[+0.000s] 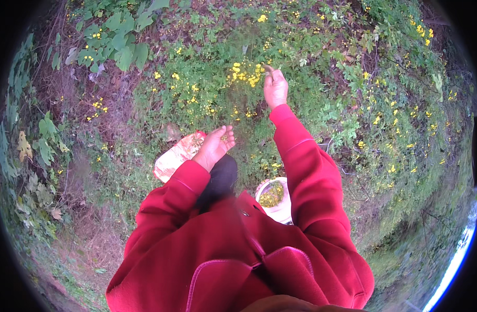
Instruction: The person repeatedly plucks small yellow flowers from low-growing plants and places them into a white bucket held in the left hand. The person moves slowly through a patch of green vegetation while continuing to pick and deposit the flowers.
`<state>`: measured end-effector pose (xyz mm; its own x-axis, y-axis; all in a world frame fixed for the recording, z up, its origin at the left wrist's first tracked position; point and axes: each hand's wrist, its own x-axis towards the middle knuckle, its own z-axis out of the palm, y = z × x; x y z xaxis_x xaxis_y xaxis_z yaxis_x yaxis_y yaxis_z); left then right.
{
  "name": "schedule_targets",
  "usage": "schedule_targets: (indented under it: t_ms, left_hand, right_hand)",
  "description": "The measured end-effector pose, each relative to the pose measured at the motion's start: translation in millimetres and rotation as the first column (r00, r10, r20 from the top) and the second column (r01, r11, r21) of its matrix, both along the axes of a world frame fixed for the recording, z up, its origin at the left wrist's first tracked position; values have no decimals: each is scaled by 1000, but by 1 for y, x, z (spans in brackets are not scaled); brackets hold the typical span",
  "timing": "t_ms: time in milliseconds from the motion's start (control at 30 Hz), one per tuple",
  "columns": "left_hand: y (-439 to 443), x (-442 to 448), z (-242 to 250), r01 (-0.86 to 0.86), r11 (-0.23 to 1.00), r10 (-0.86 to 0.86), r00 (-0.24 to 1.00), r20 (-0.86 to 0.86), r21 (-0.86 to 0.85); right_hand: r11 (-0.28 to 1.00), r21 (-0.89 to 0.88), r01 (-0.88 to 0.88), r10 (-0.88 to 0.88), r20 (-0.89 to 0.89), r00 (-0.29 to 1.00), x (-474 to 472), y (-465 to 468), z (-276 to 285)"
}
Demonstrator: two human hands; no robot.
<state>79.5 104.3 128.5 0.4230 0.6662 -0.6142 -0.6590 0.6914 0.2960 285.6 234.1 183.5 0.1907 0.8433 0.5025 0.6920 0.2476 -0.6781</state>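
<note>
My right hand (275,86) reaches forward to the right edge of a cluster of small yellow flowers (244,75); its thumb and fingers are drawn together, but whether they pinch a stem cannot be told. Palm up, with fingers loosely curled, my left hand (216,144) is over the upper end of a red and white bag (176,158). Some green bits show near the bag's top, beside the wrist. A white bucket (285,204) holding yellow and green plant matter (271,195) stands below my right forearm, partly hidden by the red jacket.
Low green plants with scattered yellow blooms (191,93) cover the slope ahead. Large-leaved vines (123,43) grow at the upper left, above dry brown stems (113,93). Thin bare twigs (355,177) lie right of my right sleeve. My dark trouser leg (222,177) is between bag and bucket.
</note>
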Motion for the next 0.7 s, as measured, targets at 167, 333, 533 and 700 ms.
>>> schedule_targets:
  t_ms: [167,333,533,700]
  left_hand:
    - [14,3,-17,25,999,-25,1000,13,-33]
    - [33,-3,-27,-3,999,5,999,54,-36]
    - [48,2,-30,3,1000,-3,1000,23,-19]
    - [60,10,-22,20,999,-21,1000,23,42]
  right_hand:
    - [990,-129,49,54,686,726,7,38,12]
    - [854,-518,-43,419,636,648,42,29,10]
    - [815,-572,-90,448,526,723,79,0,23]
    - [827,-556,-80,443,559,701,97,-18,29]
